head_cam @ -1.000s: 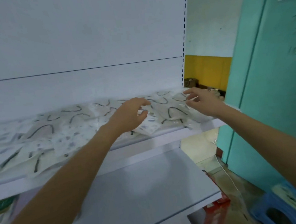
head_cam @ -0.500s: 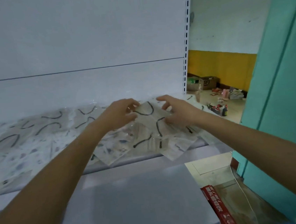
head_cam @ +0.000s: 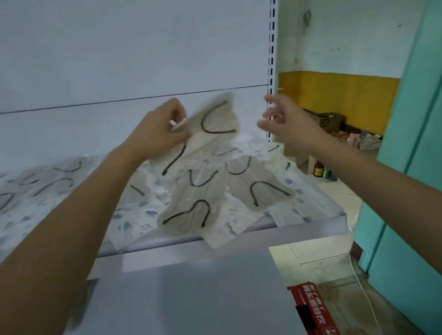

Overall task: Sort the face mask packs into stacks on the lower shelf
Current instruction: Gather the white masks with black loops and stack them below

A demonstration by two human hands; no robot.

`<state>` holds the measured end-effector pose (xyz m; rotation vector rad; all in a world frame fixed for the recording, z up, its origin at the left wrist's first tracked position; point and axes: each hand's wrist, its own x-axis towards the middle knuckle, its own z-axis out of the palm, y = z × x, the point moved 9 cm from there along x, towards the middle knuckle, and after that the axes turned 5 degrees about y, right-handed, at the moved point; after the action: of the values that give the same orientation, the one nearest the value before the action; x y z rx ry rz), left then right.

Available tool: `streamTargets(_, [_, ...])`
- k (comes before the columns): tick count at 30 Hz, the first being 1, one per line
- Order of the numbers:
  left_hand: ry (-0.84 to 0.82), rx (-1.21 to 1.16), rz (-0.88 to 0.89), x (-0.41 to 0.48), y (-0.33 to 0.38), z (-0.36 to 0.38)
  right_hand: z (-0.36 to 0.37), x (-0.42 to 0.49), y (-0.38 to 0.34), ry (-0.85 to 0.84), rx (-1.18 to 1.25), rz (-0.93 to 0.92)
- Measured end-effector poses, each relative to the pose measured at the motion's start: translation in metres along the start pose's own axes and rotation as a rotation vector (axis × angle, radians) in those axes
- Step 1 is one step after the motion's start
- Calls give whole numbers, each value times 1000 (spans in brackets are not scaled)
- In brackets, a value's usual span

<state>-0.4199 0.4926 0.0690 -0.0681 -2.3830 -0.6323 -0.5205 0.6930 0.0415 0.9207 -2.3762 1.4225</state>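
Note:
Clear packs of beige face masks with black ear loops cover the upper shelf (head_cam: 316, 225). My left hand (head_cam: 159, 133) pinches one mask pack (head_cam: 215, 123) by its left edge and holds it lifted above the pile. My right hand (head_cam: 286, 122) hovers just right of that pack with fingers spread, touching nothing. Two more beige packs (head_cam: 191, 206) (head_cam: 260, 185) lie on top of the heap near the shelf's front right. Below, the lower shelf (head_cam: 180, 313) is a bare grey board.
A white back panel and a slotted upright (head_cam: 273, 52) close the shelf's right end. A teal door (head_cam: 430, 145) stands at the right. A red carton (head_cam: 317, 318) lies on the floor by the lower shelf's right corner. Boxes and bottles (head_cam: 321, 170) sit beyond.
My left hand has lifted one mask pack up off the pile. My right hand let go of the packs and moved up and to the right, fingers opening.

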Motion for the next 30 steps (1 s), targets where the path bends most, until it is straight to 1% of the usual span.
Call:
streamTargets(1, [34, -143, -95, -5, -13, -5, 5, -4, 20, -65, -87, 116])
streamTargets(2, [48, -273, -183, -11, -24, -5, 14, -11, 38, -168, -221, 196])
streamTargets(3, [55, -356, -240, -16, -33, -3, 26, -21, 51, -284, -345, 240])
streamTargets(4, [54, -392, -264, -19, -39, 0, 37, -30, 60, -378, -424, 254])
streamTargets(5, [55, -402, -265, -21, -42, 4, 46, -34, 64, -423, -454, 253])
streamTargets(6, [65, -400, -260, -22, -44, 8, 51, -35, 64, -424, -450, 241])
streamTargets(9, [104, -395, -286, -24, -50, 20, 53, -28, 58, -359, -348, 229])
streamTargets(13, [157, -424, -326, -29, -59, 24, 46, -22, 53, -198, -213, 160])
streamTargets(17, [184, -407, -413, -28, -76, 18, 24, -17, 38, -30, 118, 131])
streamTargets(19, [185, -403, -432, -27, -79, 14, 14, -12, 26, 27, 221, 115])
streamTargets(21, [197, -450, -441, -27, -80, 10, 6, -5, 17, 100, 334, 120])
streamTargets(25, [205, -580, -423, -26, -71, 9, 2, 10, -2, 250, 649, 144])
streamTargets(27, [198, -669, -421, -25, -62, 11, 18, 15, -12, 270, 704, 166])
streamTargets(30, [186, -750, -390, -24, -45, 14, 57, 15, -28, 224, 657, 149])
